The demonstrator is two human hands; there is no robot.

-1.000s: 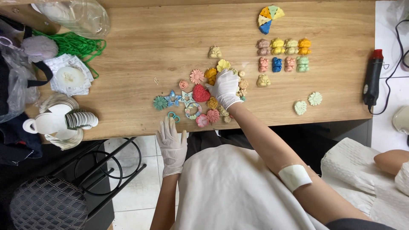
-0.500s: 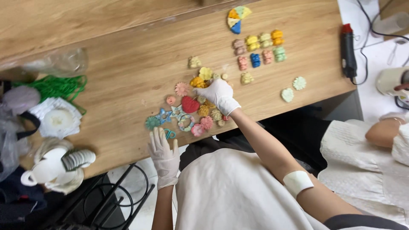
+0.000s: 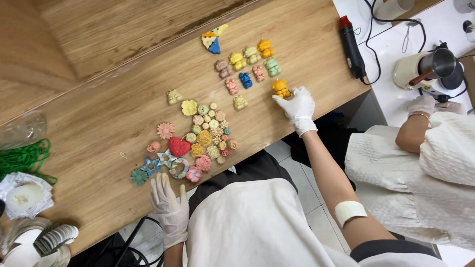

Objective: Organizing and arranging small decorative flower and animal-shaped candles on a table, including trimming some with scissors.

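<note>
On the long pale wooden counter (image 3: 123, 89) your small moulded wax figures lie in two gatherings. The bigger one, a loose cluster of flower, heart and star shaped pieces in pink, red, teal and cream (image 3: 198, 143), sits by the near edge in front of you and looks unsorted. The smaller one, rows of little bear-shaped figures in yellow, pink, blue and green (image 3: 247, 66), lies further to your right in fair order, with a multicoloured fan-shaped piece (image 3: 213, 39) beyond it.

Your gloved right hand (image 3: 298, 106) is at the near end of those rows, its fingers (image 3: 287, 99) closed about an orange bear-shaped figure (image 3: 280, 88) that touches the counter just beside the rows. Your gloved left hand (image 3: 169, 205) lies flat at the counter's near edge with its fingers spread, gripping nothing, just beside the flower cluster.

As a judgement: the bear rows are mostly laid out and this orange one is joining them; the cluster is largely left to arrange
</note>
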